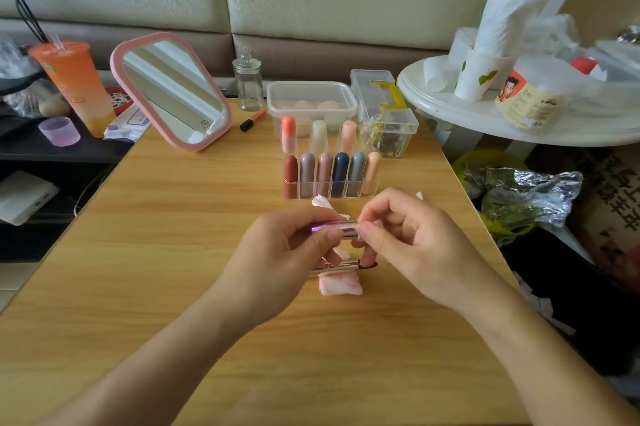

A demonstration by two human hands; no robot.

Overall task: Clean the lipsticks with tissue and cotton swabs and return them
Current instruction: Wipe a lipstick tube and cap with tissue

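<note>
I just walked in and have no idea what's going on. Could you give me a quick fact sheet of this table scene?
Activity: cleaning lipsticks
Held lipstick: level, above the table
Left hand: grips its left end
Right hand: pinches its right end
Second lipstick: lying against the stained tissue, dark tip showing
Organizer: nine capped lipsticks, upright
Behind: pink mirror
</note>
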